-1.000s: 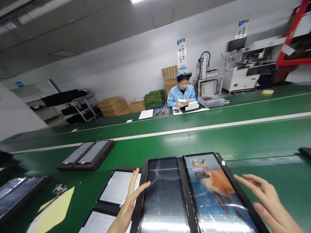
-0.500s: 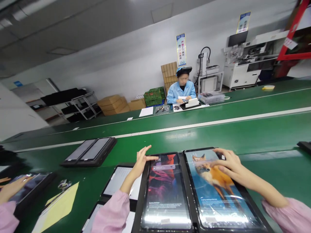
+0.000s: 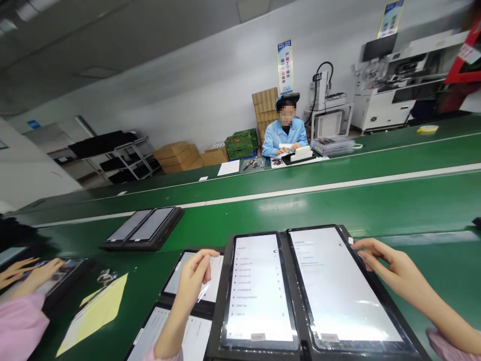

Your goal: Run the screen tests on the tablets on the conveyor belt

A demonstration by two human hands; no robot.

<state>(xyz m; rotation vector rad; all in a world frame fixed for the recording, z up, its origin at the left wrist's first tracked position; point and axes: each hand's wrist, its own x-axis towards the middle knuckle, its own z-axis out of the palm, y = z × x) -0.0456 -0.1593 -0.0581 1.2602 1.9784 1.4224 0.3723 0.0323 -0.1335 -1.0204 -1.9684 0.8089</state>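
Our fingers (image 3: 206, 256), loosely curled but empty, flank two glassy tablets (image 3: 259, 291), likely slippery, fragile, best held edgewise.

Looked across a long green bench (image 3: 210, 220), split by a white strip (image 3: 338, 186), to a pale grey wall (image 3: 169, 95) hung with two tall posters (image 3: 284, 66). Had cardboard boxes (image 3: 175, 158) and green crates (image 3: 240, 144) stacked below, a dark-topped rack (image 3: 101, 145) to the left, white machinery (image 3: 387, 108) and a black monitor (image 3: 380, 47) to the right. Ended overhead in a dim ceiling (image 3: 131, 30), apparently panelled though blurred.
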